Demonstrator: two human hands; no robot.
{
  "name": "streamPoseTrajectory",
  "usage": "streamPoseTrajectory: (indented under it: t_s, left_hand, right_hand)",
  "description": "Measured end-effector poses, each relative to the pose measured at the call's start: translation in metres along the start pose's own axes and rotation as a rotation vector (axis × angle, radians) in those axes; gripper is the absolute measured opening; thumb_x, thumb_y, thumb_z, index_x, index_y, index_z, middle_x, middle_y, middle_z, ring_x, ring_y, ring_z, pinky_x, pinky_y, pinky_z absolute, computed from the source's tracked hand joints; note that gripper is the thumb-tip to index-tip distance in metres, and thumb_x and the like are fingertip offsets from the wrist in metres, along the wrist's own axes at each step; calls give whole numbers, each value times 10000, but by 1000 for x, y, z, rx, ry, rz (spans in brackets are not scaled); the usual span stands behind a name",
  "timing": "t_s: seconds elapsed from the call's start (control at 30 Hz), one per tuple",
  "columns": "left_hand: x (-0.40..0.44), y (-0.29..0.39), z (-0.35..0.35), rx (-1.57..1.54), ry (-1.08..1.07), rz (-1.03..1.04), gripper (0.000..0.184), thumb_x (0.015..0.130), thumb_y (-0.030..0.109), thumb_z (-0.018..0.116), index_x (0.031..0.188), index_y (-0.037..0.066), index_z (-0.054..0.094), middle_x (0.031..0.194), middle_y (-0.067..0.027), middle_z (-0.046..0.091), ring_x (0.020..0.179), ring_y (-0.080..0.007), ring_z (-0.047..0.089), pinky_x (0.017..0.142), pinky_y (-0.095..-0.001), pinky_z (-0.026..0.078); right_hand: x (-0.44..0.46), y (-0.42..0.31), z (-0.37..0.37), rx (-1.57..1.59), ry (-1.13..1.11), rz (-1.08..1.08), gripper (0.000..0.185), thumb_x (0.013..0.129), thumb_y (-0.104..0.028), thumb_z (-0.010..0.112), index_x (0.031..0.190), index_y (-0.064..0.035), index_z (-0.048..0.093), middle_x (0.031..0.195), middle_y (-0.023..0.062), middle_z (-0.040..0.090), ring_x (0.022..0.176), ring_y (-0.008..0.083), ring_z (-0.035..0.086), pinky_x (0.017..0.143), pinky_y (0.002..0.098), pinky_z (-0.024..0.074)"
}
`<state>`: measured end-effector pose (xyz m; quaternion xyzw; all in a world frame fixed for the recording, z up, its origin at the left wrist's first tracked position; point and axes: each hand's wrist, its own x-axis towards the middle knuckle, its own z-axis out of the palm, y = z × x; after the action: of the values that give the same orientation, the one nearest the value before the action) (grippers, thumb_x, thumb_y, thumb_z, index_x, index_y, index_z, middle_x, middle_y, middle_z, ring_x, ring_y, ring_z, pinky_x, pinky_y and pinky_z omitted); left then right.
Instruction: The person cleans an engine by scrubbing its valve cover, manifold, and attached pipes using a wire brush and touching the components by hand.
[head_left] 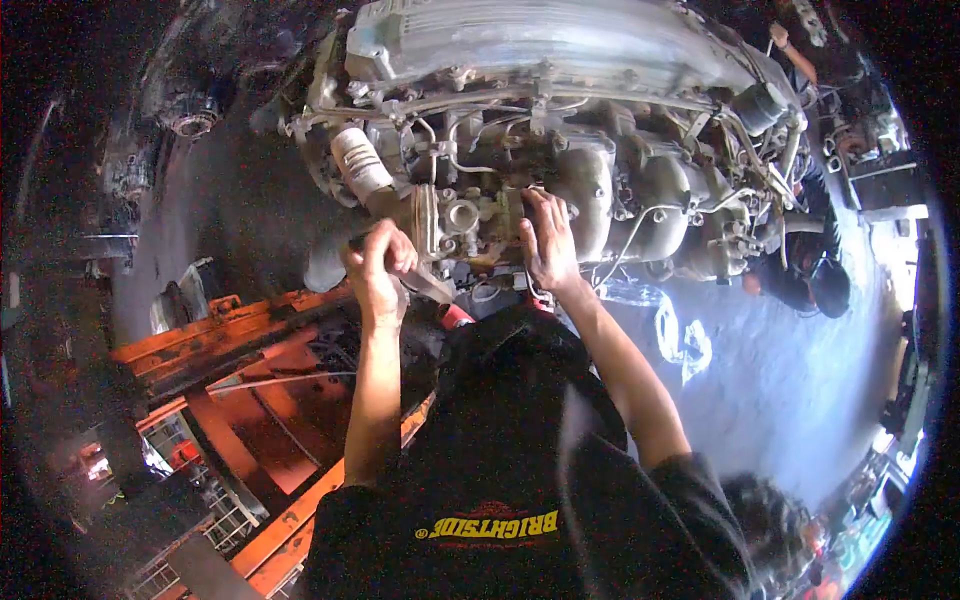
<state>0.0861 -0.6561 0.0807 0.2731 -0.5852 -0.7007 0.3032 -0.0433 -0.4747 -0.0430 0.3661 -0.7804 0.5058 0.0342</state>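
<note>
My left hand (380,262) is closed in front of a large engine. It grips a flat, grey-brown, blade-like tool (432,286) that slants down to the right; a dark end shows on the other side of the fist. My right hand (548,240) lies against the engine's side with its fingers stretched out and the thumb apart, touching a metal housing. Between the hands is a metal fitting with a round port (463,216). Above my left hand, a white cylindrical canister (361,160) is fixed to the engine (580,190). A red cylindrical object (453,316) shows below the tool.
A ribbed silver cover (540,38) tops the engine. An orange metal frame (235,330) stands low on the left. At the right, another person (822,285) crouches by the engine's far end, and a forearm (798,58) reaches in above. Pale, shiny floor (780,370) lies below.
</note>
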Motion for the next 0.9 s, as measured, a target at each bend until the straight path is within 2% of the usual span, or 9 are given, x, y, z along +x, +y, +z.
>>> streamPoseTrajectory:
  t_s: [0.07,0.1,0.27,0.37,0.53,0.63,0.67,0.73,0.9]
  left_hand:
    - [3,0,-5,-277,-240,-138,541,1007,427,418,568,118,353,520,-4,339,492,-124,336,501,-299,284]
    - [3,4,1,-199,-193,-138,603,1007,480,344,514,135,301,485,5,282,456,-128,287,475,-300,259]
    - [11,-22,-5,-129,-173,-103,564,1005,442,379,537,133,322,471,14,288,405,-122,264,423,-287,231]
    - [10,-48,-11,-119,11,12,417,1001,350,415,657,115,393,482,14,309,376,-100,271,375,-260,225]
    - [12,-7,4,-145,105,82,420,985,364,421,639,134,355,502,17,303,401,-93,263,397,-271,223]
    - [2,-44,5,-92,236,54,404,980,345,415,636,137,381,508,23,309,390,-95,296,369,-263,228]
    - [-2,-65,-1,-39,179,111,399,981,347,414,639,143,399,508,17,345,376,-98,297,353,-260,229]
    - [2,-48,11,4,286,198,401,981,356,412,636,151,396,509,9,358,375,-97,293,352,-264,233]
    - [26,1,8,-87,269,133,420,994,366,417,639,144,382,536,28,334,399,-89,270,394,-256,216]
  right_hand:
    - [-1,2,0,-12,2,10,416,981,-157,505,1329,64,454,1278,273,499,1184,443,470,1063,487,357]
    - [-1,0,-1,1,-6,14,417,980,-160,506,1327,65,454,1286,273,498,1185,442,470,1062,487,361]
    - [0,0,-2,35,-7,13,419,973,-168,517,1322,56,458,1280,270,501,1185,435,472,1053,490,377]
    - [0,-2,-3,31,4,15,421,964,-166,529,1321,49,462,1275,264,504,1179,430,475,1053,485,379]
    - [-3,-4,-4,18,-15,29,424,956,-163,531,1323,38,468,1272,253,511,1181,422,477,1051,479,383]
    - [2,-6,-5,37,12,16,426,948,-152,539,1321,41,472,1266,258,516,1181,422,483,1050,482,385]
    - [2,-6,-4,40,19,10,426,948,-152,539,1321,41,472,1266,258,516,1181,422,483,1050,482,385]
    - [2,-3,-2,17,44,-26,426,947,-150,541,1312,58,470,1266,262,515,1179,423,485,1047,482,387]
    - [4,0,-3,36,2,-9,436,938,-140,543,1305,79,460,1245,275,514,1154,435,488,1030,490,392]
